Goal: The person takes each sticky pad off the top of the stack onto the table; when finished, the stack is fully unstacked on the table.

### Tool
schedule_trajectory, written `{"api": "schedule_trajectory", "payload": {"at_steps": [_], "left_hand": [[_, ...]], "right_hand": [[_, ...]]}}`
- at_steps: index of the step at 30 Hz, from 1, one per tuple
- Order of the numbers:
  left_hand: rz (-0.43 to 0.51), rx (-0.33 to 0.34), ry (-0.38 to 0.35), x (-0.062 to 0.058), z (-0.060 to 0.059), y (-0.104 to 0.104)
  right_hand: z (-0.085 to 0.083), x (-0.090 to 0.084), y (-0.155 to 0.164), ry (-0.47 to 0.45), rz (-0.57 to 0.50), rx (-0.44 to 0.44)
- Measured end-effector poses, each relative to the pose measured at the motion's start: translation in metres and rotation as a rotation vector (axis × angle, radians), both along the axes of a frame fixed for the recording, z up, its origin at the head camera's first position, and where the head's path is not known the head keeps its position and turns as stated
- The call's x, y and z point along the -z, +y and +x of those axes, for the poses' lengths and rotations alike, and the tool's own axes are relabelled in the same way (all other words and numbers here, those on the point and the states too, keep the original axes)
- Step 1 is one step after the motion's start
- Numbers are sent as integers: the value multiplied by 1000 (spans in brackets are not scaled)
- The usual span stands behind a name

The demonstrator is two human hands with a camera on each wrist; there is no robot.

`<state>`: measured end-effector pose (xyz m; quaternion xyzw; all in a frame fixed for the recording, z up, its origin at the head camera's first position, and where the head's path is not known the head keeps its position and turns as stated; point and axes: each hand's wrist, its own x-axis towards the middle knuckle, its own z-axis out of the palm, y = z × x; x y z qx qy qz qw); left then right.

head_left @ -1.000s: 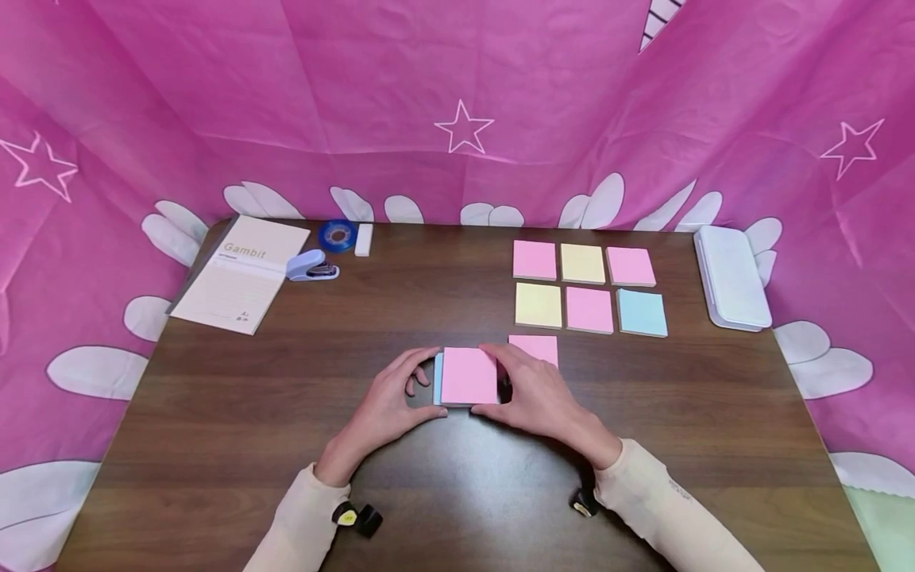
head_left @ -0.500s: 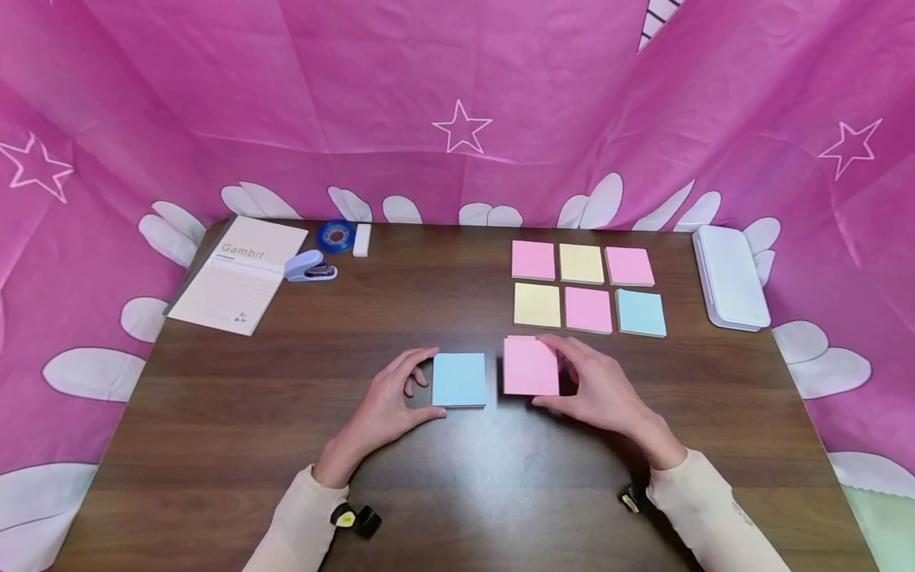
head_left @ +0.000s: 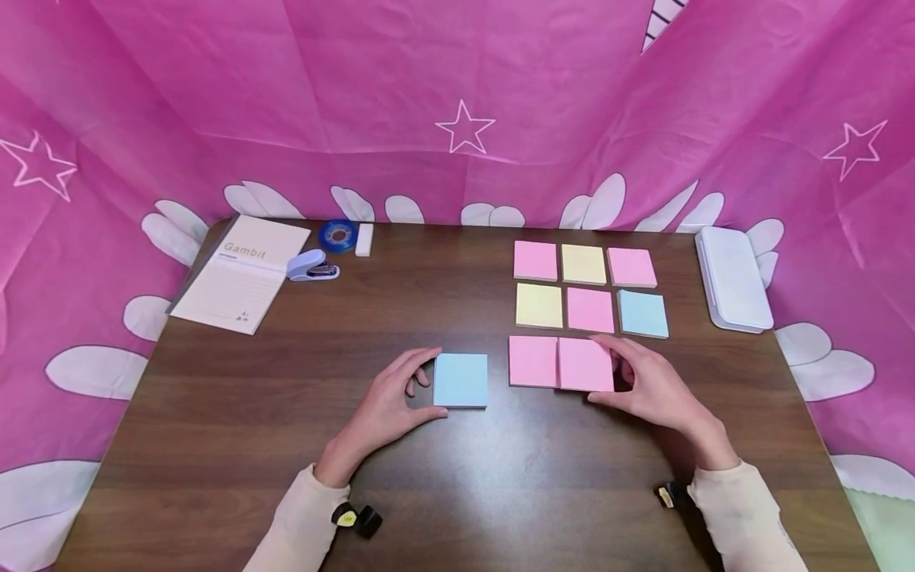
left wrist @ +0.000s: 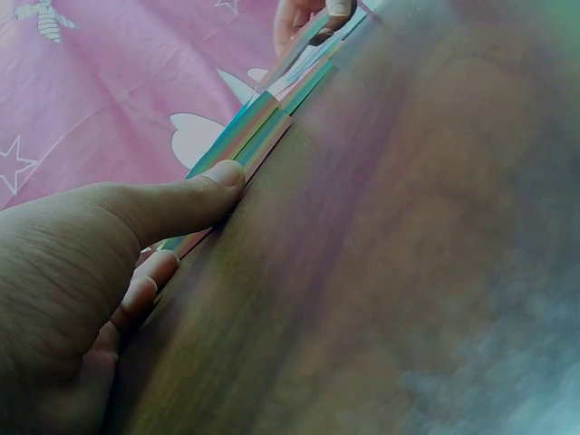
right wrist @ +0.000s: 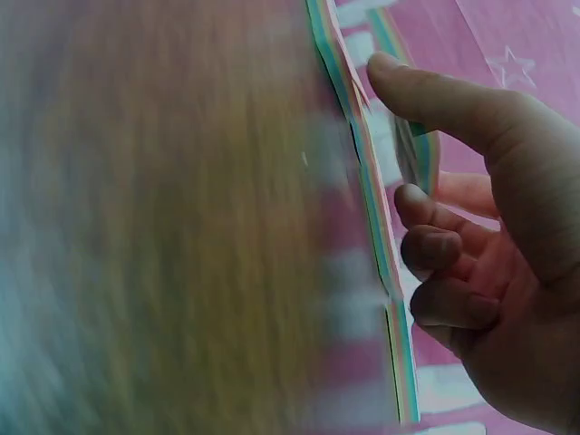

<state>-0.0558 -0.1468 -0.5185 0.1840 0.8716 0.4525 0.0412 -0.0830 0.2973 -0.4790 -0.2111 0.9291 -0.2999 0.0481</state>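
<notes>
I observe the left hand (head_left: 389, 405) resting on the wooden table (head_left: 286, 413) with its thumb and fingers curled against the left edge of a blue sticky-note pad (head_left: 461, 380), which lies flat near the table's middle. The left wrist view confirms the thumb pressed to the pad's side (the picture is blurred, so I cannot tell how firmly).

The right hand (head_left: 661, 389) grasps a pink pad (head_left: 586, 365) by its right edge, the forefinger at the far corner and the thumb at the near corner. This pad lies flat on the table, touching a second pink pad (head_left: 532, 361) on its left; together they form a short row, well apart from the blue pad. The right wrist view shows the thumb and curled fingers at the pad's edge, though motion blur hides finer detail.

Just beyond that row I note six more pads in two rows of three: pink, yellow, pink at the back and yellow, pink, blue (head_left: 642, 313) in front. A white case (head_left: 732, 276) lies at the table's right edge. At the far left corner lie a booklet (head_left: 241, 272) marked "Gambit", a small stapler (head_left: 311, 266), a blue tape roll (head_left: 337, 234) and a white eraser (head_left: 364, 239). Pink cloth (head_left: 357, 103) printed with stars surrounds the table.
</notes>
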Motion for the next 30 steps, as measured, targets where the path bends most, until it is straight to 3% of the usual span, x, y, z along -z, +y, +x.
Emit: {"api": "schedule_trajectory", "payload": {"at_steps": [10, 27, 30], "left_hand": [[6, 5, 31, 2, 0, 2], [6, 2, 20, 0, 0, 4], [0, -3, 23, 0, 0, 4]], "right_hand": [[-5, 11, 17, -43, 39, 16], [1, 25, 19, 7, -58, 67], [1, 25, 20, 3, -119, 88]]}}
